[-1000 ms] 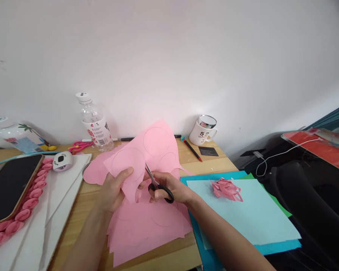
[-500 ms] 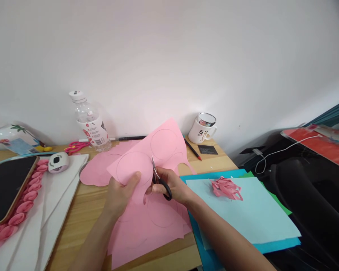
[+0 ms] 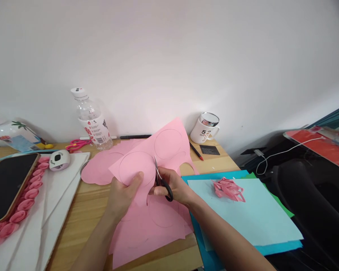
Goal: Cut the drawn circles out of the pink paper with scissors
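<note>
My left hand [image 3: 123, 194] pinches the lower left part of a sheet of pink paper [image 3: 138, 162], thumb on top. Circles are drawn on this sheet in thin dark lines. My right hand [image 3: 173, 186] grips a pair of scissors [image 3: 166, 188] with black handles; its blades stand at the right edge of the left drawn circle. Beneath my hands lie more pink sheets [image 3: 147, 241], one with a drawn circle. Round-edged pink paper pieces [image 3: 97, 169] are on the table to the left.
On the left are a phone [image 3: 9, 184], rolled pink paper roses [image 3: 25, 205] and a white board [image 3: 52, 203]. A bottle [image 3: 96, 126], a mug [image 3: 204, 130] and a red-tipped pencil [image 3: 196, 151] stand or lie behind. Twisted pink scraps [image 3: 228, 189] rest on light blue paper [image 3: 251, 222].
The view has shifted slightly, so most things sit a little further right. The scissor blades remain at the circle's right edge, and both hands keep their hold.
</note>
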Demonstrator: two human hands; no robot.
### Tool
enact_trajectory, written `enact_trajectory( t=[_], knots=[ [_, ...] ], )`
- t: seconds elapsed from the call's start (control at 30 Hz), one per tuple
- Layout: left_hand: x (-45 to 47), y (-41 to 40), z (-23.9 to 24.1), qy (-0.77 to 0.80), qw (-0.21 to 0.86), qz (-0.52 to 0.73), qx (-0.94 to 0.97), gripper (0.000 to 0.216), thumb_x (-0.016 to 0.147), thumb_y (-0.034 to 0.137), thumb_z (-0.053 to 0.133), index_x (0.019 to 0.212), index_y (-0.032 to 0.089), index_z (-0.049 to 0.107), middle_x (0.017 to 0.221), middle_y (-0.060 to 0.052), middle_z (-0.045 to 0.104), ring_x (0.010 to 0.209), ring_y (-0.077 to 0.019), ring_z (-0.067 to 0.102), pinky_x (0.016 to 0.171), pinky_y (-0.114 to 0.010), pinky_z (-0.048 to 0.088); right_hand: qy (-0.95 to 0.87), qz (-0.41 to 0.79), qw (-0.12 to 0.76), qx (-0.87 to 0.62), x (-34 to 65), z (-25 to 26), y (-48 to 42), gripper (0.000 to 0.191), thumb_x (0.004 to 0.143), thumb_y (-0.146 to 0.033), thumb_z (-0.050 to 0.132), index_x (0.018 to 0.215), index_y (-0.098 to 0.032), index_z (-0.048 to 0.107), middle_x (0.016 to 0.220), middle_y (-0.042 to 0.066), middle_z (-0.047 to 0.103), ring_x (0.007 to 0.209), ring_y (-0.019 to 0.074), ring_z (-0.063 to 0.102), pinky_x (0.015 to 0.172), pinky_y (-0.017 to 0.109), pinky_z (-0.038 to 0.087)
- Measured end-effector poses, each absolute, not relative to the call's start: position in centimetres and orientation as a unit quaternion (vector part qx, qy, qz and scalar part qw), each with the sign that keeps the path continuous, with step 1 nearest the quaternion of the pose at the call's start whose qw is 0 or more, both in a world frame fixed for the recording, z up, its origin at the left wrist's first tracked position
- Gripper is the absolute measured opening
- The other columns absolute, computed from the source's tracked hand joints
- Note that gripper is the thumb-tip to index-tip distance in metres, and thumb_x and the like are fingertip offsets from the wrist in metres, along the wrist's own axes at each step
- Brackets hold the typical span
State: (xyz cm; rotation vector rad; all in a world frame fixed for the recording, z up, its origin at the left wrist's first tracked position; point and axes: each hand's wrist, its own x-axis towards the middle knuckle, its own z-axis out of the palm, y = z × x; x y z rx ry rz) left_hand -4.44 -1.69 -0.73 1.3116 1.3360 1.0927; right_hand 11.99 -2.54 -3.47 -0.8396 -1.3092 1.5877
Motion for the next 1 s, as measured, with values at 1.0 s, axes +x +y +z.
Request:
enact_trajectory(
  t=[1.0],
  knots=[
    [-4.7,-1.57,-1.06,0.531,0.491,0.456,0.518,0.038,0.065,0.041,0.066,0.087,0.011,0.067,0.063,-0.007,0.068,0.072,-0.0269,0.066,0.057,-0.033,0.054,-0.514,0.651,0.446,-0.337,11.61,-3.14,-2.63,0.036,0.06,-0.04,0.079,0.074,-0.014,0.059,0.059,-0.005,0.045,0.053,0.0076,0.038,0.052,0.022,0.031]
  ],
)
